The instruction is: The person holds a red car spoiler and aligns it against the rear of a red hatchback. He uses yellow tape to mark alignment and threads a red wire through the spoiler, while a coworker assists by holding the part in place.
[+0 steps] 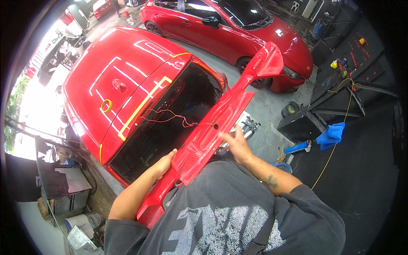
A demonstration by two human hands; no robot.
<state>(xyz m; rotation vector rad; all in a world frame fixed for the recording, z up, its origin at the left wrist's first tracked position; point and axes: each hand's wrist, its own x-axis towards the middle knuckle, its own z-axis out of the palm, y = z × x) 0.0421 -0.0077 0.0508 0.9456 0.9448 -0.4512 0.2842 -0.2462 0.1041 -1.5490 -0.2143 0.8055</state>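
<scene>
A long red car spoiler (199,142) lies slantwise in front of my body, its underside facing me. My left hand (165,165) is closed on its far edge, left of the middle. By its near edge is my right hand (237,144), thumb and fingers apart; whether it touches the spoiler I cannot tell. A thin red wire (170,112) runs from the spoiler toward the rear window (187,93) of a red car. Yellow tape (142,109) lines the back edge of that car's roof (95,83), and a yellow-green tape roll (106,106) rests on it.
Another red car (272,36) is parked beyond, at the upper right. A black workbench (306,119) stands to the right, near a blue cloth (330,135), a blue tube-shaped tool (297,147) and a yellow cord (329,165). Boxes and clutter (78,182) stand at the lower left.
</scene>
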